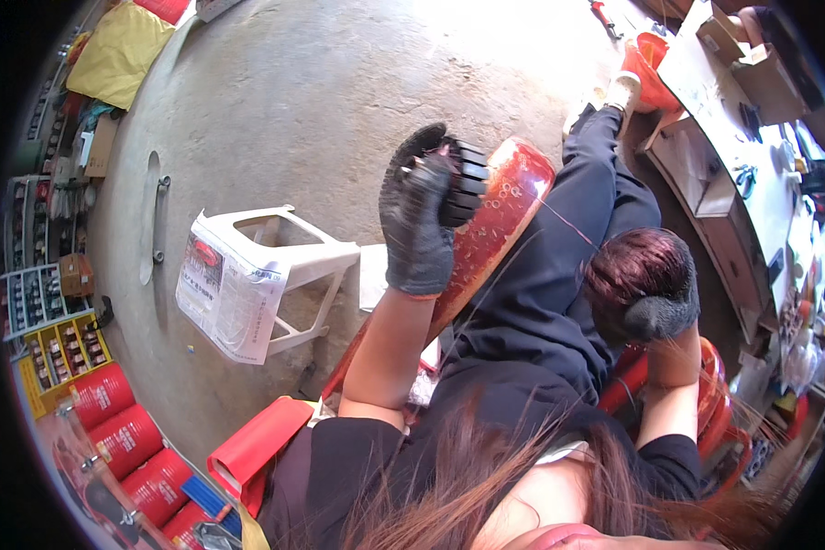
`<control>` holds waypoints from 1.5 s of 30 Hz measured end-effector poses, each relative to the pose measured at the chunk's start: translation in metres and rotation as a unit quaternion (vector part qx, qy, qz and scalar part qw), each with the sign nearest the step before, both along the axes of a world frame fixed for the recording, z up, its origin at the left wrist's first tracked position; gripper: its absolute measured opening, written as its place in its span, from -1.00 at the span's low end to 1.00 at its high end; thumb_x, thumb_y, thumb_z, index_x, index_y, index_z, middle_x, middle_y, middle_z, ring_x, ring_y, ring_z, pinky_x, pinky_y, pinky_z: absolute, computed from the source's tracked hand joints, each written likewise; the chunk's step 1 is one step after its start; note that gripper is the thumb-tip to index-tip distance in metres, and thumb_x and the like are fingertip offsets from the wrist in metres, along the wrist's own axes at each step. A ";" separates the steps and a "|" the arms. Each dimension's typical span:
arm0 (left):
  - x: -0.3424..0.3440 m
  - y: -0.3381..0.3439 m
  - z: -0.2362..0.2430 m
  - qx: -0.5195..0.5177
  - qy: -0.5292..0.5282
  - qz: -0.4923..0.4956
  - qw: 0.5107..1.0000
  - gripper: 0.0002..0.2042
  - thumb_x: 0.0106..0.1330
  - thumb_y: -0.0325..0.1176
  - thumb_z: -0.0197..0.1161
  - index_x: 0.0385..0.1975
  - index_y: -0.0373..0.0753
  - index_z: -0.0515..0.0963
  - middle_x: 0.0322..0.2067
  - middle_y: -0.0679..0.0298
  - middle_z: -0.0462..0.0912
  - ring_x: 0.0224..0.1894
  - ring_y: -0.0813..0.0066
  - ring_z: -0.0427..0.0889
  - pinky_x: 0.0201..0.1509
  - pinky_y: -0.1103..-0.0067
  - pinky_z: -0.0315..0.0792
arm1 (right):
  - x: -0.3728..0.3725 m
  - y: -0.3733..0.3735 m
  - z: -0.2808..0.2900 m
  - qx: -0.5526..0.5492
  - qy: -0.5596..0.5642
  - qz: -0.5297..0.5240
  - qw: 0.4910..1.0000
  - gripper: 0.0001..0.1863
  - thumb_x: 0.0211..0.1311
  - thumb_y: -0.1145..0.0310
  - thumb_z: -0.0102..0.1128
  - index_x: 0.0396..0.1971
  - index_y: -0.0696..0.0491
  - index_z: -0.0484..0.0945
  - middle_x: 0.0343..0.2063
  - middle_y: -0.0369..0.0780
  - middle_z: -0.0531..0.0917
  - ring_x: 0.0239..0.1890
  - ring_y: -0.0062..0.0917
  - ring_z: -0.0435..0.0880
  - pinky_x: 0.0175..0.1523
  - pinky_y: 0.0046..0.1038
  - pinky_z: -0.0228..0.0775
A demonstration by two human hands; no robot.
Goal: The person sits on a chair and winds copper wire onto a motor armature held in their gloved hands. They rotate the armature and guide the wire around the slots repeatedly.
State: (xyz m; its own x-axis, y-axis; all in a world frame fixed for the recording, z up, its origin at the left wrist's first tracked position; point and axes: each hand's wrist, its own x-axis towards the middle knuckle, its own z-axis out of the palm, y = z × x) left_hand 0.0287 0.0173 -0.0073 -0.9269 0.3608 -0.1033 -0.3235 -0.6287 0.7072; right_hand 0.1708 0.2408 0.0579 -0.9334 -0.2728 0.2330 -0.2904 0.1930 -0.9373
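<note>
Gloves, dark knit, on both hands. Left hand [419,225] raised near frame centre, fingers clamped round a black ribbed spool-like part [454,179], which sits at the hand's 1 o'clock and partly behind the fingers. Exact kind of part unclear. Right hand [662,314] at 3 o'clock of centre, closed on a ball of dark reddish-brown fibre [634,270] resting on the lap; glove sits at the ball's 5 o'clock. Hands well apart. A thin reddish thread [559,216] runs between the spool side and the fibre ball; where its ends attach, cannot tell.

Behind the left hand a long red glossy panel [495,229] tilts from 1 o'clock down toward 7 o'clock. Person's legs in dark blue trousers [568,266] stretch toward 1 o'clock, white shoe [621,90] at the end, just beside an orange bucket [649,66]. Loose reddish hair strands cross the lower edge.

White plastic stool [280,266] lies tipped on the concrete floor [321,82] at 9 o'clock of the left hand, a printed paper sheet [220,293] draped on it. Red cylinders [124,431] stacked at 8 o'clock. Yellow sack [124,50] at 11 o'clock. Cluttered bench [706,78] along the right edge, 2 o'clock.
</note>
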 end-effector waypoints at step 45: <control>0.004 -0.001 0.018 0.035 -0.038 -0.227 0.973 -0.45 0.25 -0.14 0.15 0.09 -0.47 0.28 -0.14 -0.04 0.50 -0.36 0.38 0.51 -0.49 0.64 0.47 | 0.002 0.008 -0.024 -0.474 -0.184 -0.066 0.858 -0.33 0.21 -0.05 0.08 0.10 0.21 0.29 -0.09 -0.08 0.56 -0.04 -0.34 0.55 0.15 -0.25 0.33</control>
